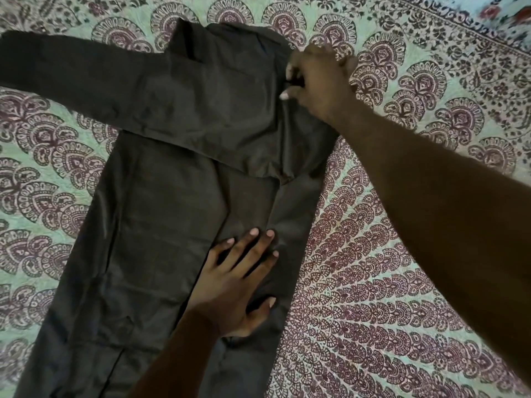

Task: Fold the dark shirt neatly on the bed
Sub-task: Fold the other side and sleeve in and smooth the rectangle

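Pinching the shirt (161, 225) at its upper right edge: right hand (316, 81), fingers curled, cloth caught between thumb and fingertips near the shoulder. Fabric just below that grip is bunched and creased.

Left hand (238, 285) lies flat lower down on the shirt's right side. Fingers are straight and spread, palm down, pressing the cloth. It grips nothing. It sits just beside a long lengthwise fold edge running down the body.

Right forearm reaches in diagonally from the lower right, left forearm from the bottom edge.

Sleeve (71, 79) is laid across the chest and runs out leftward, its end cut off by the left frame edge.

Shirt body runs from top centre to bottom left, hem out of view. It lies spread flat on the bed (388, 268). Bed cover is pale green with maroon paisley and floral print, and a border band crosses the top right corner.
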`<state>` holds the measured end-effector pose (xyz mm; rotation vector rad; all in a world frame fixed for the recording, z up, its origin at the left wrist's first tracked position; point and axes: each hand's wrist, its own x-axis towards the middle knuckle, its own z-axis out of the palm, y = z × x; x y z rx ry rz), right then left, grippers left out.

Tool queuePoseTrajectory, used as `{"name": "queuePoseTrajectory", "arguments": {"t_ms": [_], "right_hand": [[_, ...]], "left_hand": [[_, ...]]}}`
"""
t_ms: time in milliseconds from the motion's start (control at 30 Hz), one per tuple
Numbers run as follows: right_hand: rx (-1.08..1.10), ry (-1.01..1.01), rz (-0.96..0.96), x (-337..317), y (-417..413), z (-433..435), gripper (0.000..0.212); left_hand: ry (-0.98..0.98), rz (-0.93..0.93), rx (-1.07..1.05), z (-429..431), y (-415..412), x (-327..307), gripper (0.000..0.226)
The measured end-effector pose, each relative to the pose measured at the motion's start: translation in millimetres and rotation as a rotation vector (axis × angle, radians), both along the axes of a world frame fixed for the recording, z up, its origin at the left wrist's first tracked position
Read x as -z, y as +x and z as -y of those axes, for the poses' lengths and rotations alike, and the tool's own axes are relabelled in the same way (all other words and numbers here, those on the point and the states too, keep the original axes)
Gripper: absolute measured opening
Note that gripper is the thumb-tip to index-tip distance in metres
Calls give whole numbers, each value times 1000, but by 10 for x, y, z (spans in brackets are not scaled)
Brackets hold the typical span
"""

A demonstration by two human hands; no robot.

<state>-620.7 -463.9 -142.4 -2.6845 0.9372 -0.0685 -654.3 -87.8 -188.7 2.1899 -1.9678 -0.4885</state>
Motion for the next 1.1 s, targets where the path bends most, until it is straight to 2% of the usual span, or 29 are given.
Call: {"name": "queuePoseTrajectory", "arguments": {"t_ms": [67, 133, 200, 267, 367, 467, 567, 667, 767, 900, 967, 1100], "right_hand": [[37, -170, 1, 29, -160, -151, 36], [70, -295, 198, 2, -439, -465, 32], [10, -346, 289, 56, -821, -820, 25], [-146, -312, 204, 185, -1203, -1081, 30], [-340, -188, -18, 367, -1421, -1114, 57], [-340, -161, -178, 384, -1138, -721, 77], [-324, -169, -286, 324, -818, -298, 78], [-238, -155, -290, 267, -691, -189, 75], [-176, -240, -248, 187, -811, -389, 77], [-388, -225, -250, 306, -1214, -822, 87], [-453, -210, -278, 373, -1223, -759, 88], [-318, -245, -274, 349, -793, -247, 79]], "left_hand": [[3, -5, -5, 0, 3, -7, 73], [-5, -15, -8, -4, 2, -15, 73], [-6, -23, -8, -3, 8, -15, 73], [-1, -29, -8, 2, 7, -4, 74], [7, -27, -8, -2, 6, 1, 75], [7, -17, -5, -7, 1, 8, 74], [7, -7, -6, -4, -1, 5, 75], [7, -15, -12, -1, -1, -8, 74], [4, -25, -13, 0, -1, -19, 73], [-5, -31, -13, -4, 2, -1, 73], [-11, -26, -11, -8, 4, 11, 74], [-3, -15, -11, -13, 4, 12, 73]]}}
